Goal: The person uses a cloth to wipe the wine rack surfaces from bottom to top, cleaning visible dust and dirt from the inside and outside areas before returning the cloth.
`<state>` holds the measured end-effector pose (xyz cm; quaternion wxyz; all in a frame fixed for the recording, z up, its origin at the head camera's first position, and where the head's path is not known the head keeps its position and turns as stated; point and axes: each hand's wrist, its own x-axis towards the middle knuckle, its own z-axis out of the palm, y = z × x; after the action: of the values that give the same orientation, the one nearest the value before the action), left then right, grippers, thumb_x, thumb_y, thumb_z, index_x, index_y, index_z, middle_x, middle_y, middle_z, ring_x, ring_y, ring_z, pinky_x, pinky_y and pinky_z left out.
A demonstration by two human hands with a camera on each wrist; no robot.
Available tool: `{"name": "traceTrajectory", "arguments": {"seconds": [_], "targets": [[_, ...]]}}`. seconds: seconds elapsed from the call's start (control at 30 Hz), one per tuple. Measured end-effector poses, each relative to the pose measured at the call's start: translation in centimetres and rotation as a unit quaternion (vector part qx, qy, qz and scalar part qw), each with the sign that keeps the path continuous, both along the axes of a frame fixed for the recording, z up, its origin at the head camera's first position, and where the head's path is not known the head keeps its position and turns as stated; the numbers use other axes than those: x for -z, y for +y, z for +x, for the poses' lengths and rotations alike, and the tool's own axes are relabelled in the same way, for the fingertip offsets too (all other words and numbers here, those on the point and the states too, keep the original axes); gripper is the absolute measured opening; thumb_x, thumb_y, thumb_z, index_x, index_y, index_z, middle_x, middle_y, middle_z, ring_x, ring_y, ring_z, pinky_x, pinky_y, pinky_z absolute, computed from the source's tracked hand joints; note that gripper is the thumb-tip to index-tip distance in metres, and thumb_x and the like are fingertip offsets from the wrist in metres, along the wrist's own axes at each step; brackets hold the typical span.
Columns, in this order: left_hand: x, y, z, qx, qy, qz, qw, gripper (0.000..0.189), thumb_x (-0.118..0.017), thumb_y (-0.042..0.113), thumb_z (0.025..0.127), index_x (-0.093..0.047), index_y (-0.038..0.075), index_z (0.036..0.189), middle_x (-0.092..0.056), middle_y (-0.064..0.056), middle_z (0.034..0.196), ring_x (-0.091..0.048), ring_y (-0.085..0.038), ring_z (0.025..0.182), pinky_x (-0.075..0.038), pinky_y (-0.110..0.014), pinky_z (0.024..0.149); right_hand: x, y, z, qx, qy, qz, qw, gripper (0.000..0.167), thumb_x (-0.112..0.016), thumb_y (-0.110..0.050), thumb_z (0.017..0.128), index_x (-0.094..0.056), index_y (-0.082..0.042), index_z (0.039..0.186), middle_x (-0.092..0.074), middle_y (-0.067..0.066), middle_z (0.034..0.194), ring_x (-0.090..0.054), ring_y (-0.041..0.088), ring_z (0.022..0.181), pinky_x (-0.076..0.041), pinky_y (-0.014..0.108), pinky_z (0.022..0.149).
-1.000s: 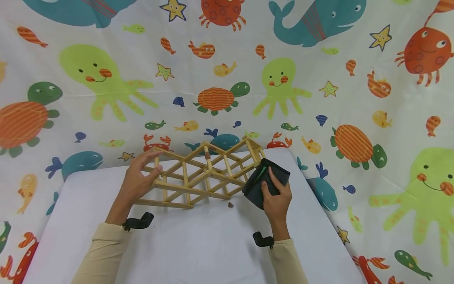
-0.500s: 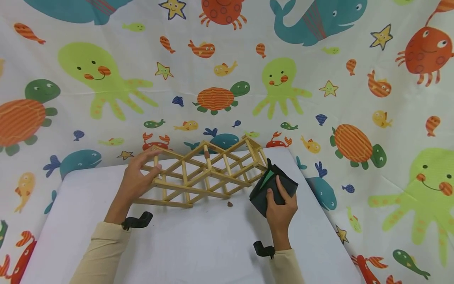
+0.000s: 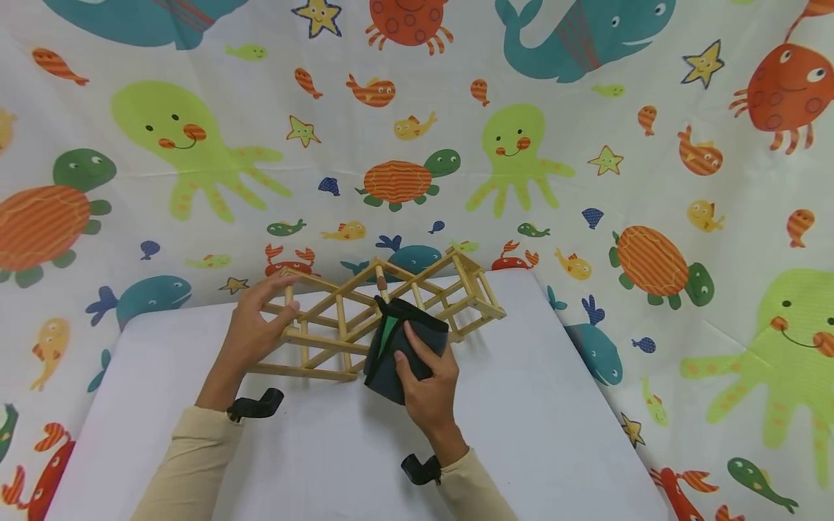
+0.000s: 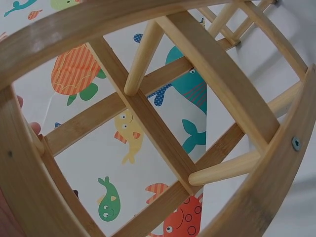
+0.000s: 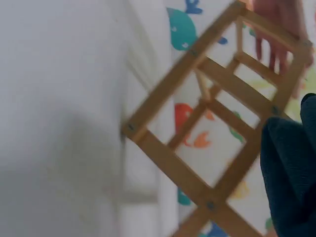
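Observation:
A light wooden lattice rack (image 3: pixel 342 316) of crossed slats and dowels stands on the white table. My left hand (image 3: pixel 254 329) grips its left end, thumb and fingers around the end frame. In the left wrist view the rack's slats (image 4: pixel 222 79) fill the picture, with fingertips (image 4: pixel 34 128) at the left edge. My right hand (image 3: pixel 430 391) holds a dark folded cloth (image 3: pixel 384 376) with a green strip, in front of the rack's middle, covering part of it. The right wrist view shows the cloth (image 5: pixel 291 173) beside the rack (image 5: pixel 170 165), and the left hand (image 5: pixel 281 24) beyond.
Behind the table (image 3: pixel 534 405) hangs a white curtain (image 3: pixel 417 72) printed with sea animals. The rack's back edge stands close to it. A dark brown band (image 3: pixel 381 281) shows on one of the rack's dowels. Each wrist carries a black camera mount (image 3: pixel 422 470).
My right hand has moved the cloth from the rack's right end left to its middle, after a slight shift right. A small brown piece on the table is now hidden. The left hand stays put.

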<state>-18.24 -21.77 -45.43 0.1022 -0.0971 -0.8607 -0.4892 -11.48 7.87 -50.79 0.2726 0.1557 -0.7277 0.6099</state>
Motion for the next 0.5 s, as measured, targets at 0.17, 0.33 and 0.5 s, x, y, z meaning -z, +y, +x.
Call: {"name": "traceTrajectory", "arguments": {"seconds": [0.17,0.33,0.5], "targets": [[0.0,0.1,0.0,-0.002,-0.006,-0.005,1.0,0.048,-0.067,0.019,0.104,-0.059,0.014,0.151,-0.047,-0.019,0.164,-0.035,-0.048,0.155,-0.025,-0.081,0.118,2.1,-2.1,0.6,-0.023,-0.031,0.044,0.9983,0.048,-0.076,-0.009,0.098,-0.067,-0.015,0.145,-0.059,0.007,0.148,-0.062,0.025,0.132,-0.058,0.034,0.104],[-0.2,0.3,0.0,-0.005,-0.01,-0.016,0.9998,0.049,-0.066,0.021,0.103,-0.059,0.016,0.151,-0.047,-0.019,0.165,-0.034,-0.048,0.156,-0.023,-0.082,0.118,3.0,-2.6,1.3,-0.012,-0.018,0.051,0.9985,0.047,-0.077,-0.008,0.097,-0.068,-0.014,0.143,-0.062,0.008,0.145,-0.063,0.025,0.131,-0.057,0.032,0.103],[-0.3,0.4,0.1,-0.01,0.002,-0.019,0.9998,0.048,-0.067,0.02,0.103,-0.06,0.015,0.15,-0.05,-0.02,0.163,-0.035,-0.048,0.155,-0.025,-0.081,0.117,2.1,-2.7,0.7,-0.001,-0.005,0.023,0.9997,0.048,-0.075,-0.008,0.099,-0.066,-0.013,0.145,-0.058,0.011,0.147,-0.062,0.029,0.132,-0.06,0.043,0.102]]}}
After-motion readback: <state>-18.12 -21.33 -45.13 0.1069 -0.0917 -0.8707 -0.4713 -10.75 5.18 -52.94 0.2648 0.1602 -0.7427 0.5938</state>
